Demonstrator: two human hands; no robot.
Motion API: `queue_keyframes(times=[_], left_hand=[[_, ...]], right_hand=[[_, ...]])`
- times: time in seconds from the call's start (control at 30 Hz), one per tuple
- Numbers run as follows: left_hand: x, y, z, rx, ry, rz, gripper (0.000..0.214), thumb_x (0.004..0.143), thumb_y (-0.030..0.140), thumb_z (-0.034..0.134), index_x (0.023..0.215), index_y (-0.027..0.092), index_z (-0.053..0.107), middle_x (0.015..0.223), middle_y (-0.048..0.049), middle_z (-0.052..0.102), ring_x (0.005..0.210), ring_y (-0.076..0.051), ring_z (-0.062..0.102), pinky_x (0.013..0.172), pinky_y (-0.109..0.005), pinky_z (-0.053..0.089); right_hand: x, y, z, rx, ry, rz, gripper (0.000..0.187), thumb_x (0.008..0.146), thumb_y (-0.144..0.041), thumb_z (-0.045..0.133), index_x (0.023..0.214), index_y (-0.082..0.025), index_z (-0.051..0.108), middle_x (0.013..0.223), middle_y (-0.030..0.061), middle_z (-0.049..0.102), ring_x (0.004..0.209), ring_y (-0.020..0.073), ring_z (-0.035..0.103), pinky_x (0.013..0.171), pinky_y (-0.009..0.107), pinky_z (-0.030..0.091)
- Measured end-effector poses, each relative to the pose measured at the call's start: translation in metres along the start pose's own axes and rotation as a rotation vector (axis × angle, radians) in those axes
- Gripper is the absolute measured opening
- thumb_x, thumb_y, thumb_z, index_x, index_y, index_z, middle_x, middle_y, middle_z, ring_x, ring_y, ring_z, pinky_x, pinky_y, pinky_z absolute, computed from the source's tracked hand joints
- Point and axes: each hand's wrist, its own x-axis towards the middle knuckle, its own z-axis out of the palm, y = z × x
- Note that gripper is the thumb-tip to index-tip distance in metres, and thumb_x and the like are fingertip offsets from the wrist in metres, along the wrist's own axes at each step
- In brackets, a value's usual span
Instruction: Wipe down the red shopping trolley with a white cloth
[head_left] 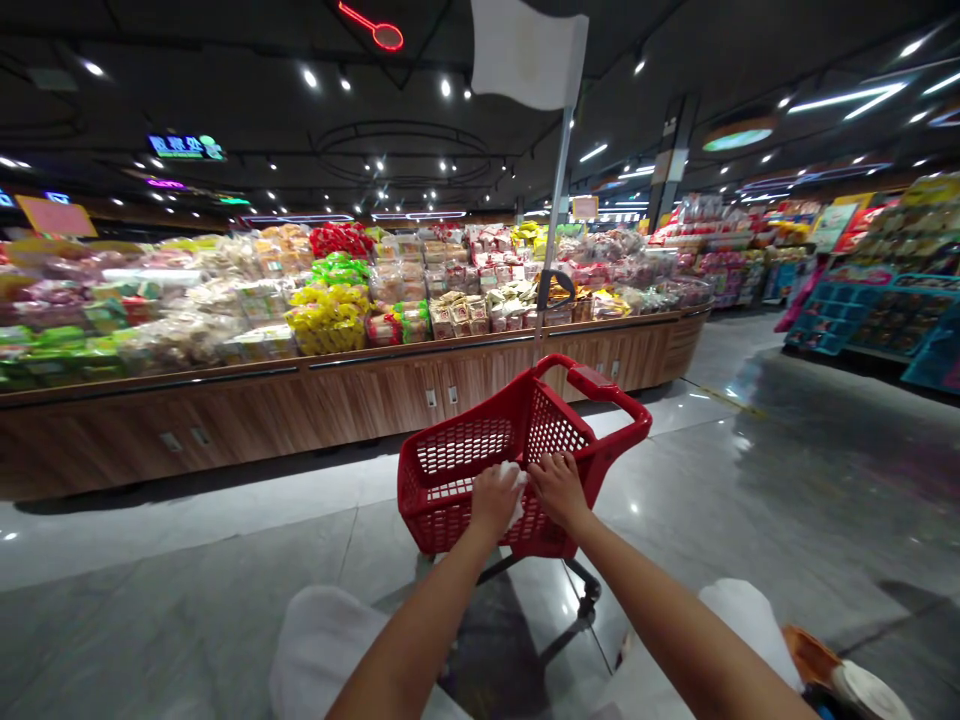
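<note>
A small red plastic shopping cart (pixel 465 515) with a perforated basket stands in front of me, its handle at the upper right. My left hand (pixel 493 497) is closed on a crumpled white cloth or tissue (pixel 516 510) at the basket's near side rim. Just right of it, my right hand (pixel 556 487) curls its fingers over the same rim, gripping the cart. A pole with a white flag (pixel 529 55) rises behind the handle end. The palms and the undersides of the fingers are hidden.
Beyond the cart runs a long wood-panelled display counter (pixel 360 395) piled with bagged snacks (pixel 328 318). At the right stands a blue rack of goods (pixel 855 310). Grey tiled floor (pixel 750 480) stretches between them. An orange and white object (pixel 814 655) lies at the lower right.
</note>
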Motion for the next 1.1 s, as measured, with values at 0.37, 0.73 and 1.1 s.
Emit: queue_keyframes(times=[0.37,0.73,1.1], left_hand=[[-0.061,-0.124,-0.02,0.082,-0.024,0.027,0.025,0.09,0.021,0.048,0.108,0.031,0.062,0.111,-0.003,0.064,0.098,-0.021,0.059,0.09,-0.039,0.045],[-0.058,-0.071,0.032,-0.003,0.063,0.033,0.022,0.09,0.018,0.049,0.108,0.022,0.062,0.109,-0.0082,0.062,0.108,-0.024,0.056,0.102,-0.045,0.044],[-0.012,-0.076,0.022,-0.091,-0.176,0.453,0.017,0.086,0.03,0.065,0.103,0.027,0.064,0.103,-0.0026,0.066,0.101,-0.018,0.061,0.101,-0.039,0.044]], right_hand=[[0.016,0.039,0.007,0.037,-0.089,-0.043,0.027,0.098,-0.033,0.041,0.109,-0.025,0.065,0.112,0.007,0.063,0.109,0.0227,0.05,0.11,0.044,0.015],[0.009,-0.042,0.027,0.245,-0.221,0.014,0.037,0.098,-0.031,0.039,0.127,-0.021,0.059,0.141,0.0096,0.051,0.136,0.0252,0.036,0.113,0.047,0.018],[-0.017,0.025,0.013,0.348,-0.282,0.088,0.046,0.101,-0.026,0.027,0.108,-0.022,0.072,0.108,0.0068,0.071,0.13,0.0216,0.047,0.114,0.041,0.024]])
